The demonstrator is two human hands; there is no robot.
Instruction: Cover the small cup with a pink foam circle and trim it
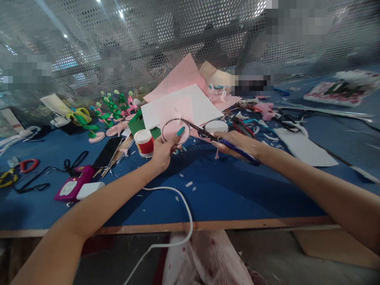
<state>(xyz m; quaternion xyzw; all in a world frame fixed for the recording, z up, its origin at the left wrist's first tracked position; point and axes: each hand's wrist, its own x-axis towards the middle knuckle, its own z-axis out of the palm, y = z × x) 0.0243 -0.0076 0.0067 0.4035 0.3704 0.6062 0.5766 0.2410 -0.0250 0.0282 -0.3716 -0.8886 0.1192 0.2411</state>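
Note:
My left hand (162, 153) pinches a piece of pink paper (171, 130) at its lower edge, the thumb pressed on its face. A dark circle outline runs around the paper; I cannot tell whether it is drawn or a thin ring. In my right hand (240, 141) is a pair of scissors (204, 133) with dark blades and blue handles. Their tips meet the upper right of the circle. Just behind the blades sits a white round piece with a dark rim (216, 126). White sheets (181, 99) and a larger pink sheet (178, 77) lie behind the hands.
A white-lidded red jar (144, 144), thin sticks (114, 158) and a black phone (107, 152) are left of my hands. Green and pink paper plants (111, 111) stand farther back. A purple power strip (75, 184), white cable (187, 209), pliers (25, 164) and paper scraps lie about.

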